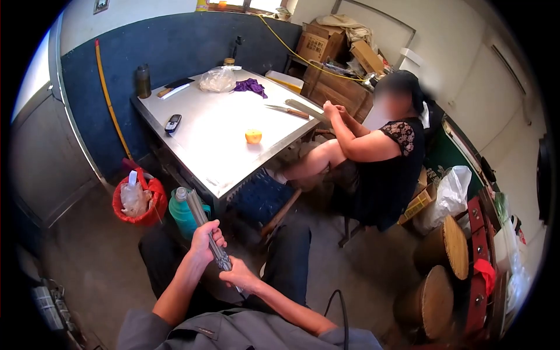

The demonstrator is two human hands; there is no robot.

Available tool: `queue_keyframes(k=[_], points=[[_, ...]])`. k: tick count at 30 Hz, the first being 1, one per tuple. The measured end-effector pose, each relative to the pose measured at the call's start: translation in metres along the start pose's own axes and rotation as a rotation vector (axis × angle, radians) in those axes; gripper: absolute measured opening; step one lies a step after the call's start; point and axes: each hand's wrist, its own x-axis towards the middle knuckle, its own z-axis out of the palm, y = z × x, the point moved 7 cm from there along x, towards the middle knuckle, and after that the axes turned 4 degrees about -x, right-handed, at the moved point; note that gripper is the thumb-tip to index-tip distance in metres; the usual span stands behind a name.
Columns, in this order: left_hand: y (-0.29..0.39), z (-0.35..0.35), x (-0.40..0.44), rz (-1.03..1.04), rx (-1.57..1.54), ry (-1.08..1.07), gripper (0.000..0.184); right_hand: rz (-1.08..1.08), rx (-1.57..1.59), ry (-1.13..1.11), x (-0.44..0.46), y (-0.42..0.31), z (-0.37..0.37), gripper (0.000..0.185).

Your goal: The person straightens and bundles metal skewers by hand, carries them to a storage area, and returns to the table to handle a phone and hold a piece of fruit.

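Observation:
Above my lap, my left hand (206, 240) is wrapped round the middle of a bundle of long, thin grey rods or strips (198, 211). Lower on the same bundle, my right hand (238, 274) grips it near its bottom end. The bundle slants, its upper end pointing away towards the table corner. What exactly the strips are, I cannot make out. Close behind its upper end stands a teal thermos flask (182, 217) on the floor.
A white-topped table (198, 146) bears an orange fruit (253, 136), a phone (173, 123), knives (287, 111), a plastic bag (218, 80) and purple cloth (251, 87). Another person (379, 151) sits at its right. A red-lined bin (140, 201) stands left; drum-like stools (437, 297) stand right.

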Motion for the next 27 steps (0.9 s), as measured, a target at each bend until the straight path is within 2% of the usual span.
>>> queue_keyframes(k=[4,6,11,14,18,20,22,24,26,27], points=[[-0.023,-0.013,-0.027,-0.007,0.041,0.042,0.018,0.029,0.140,-0.003,-0.023,0.016,0.018,0.022],[-0.036,-0.024,-0.038,-0.010,0.025,0.011,0.013,0.141,0.217,-0.054,-0.039,0.025,0.026,0.022],[-0.062,-0.027,-0.068,-0.047,0.106,-0.144,0.013,0.122,0.156,-0.041,-0.050,0.053,0.031,0.016],[-0.081,-0.024,-0.072,-0.099,0.135,-0.182,0.013,0.086,0.168,-0.007,-0.053,0.040,0.025,0.015],[-0.061,0.005,-0.062,0.009,0.080,-0.216,0.015,-0.033,0.151,0.141,-0.049,0.019,0.010,0.008],[-0.055,0.016,-0.057,0.023,0.055,-0.241,0.018,-0.023,-0.015,0.150,-0.047,0.007,0.005,0.005],[-0.047,0.026,-0.056,0.071,0.099,-0.176,0.019,-0.101,-0.064,0.192,-0.039,0.007,0.001,0.008],[-0.040,0.030,-0.051,0.073,0.098,-0.169,0.019,-0.043,-0.215,0.195,-0.036,0.010,-0.006,0.019],[-0.025,0.035,-0.047,0.122,0.099,-0.144,0.019,-0.071,-0.387,0.254,-0.049,-0.009,-0.010,0.032],[-0.015,0.036,-0.044,0.143,0.119,-0.108,0.019,-0.068,-0.380,0.249,-0.057,-0.014,-0.011,0.032]])
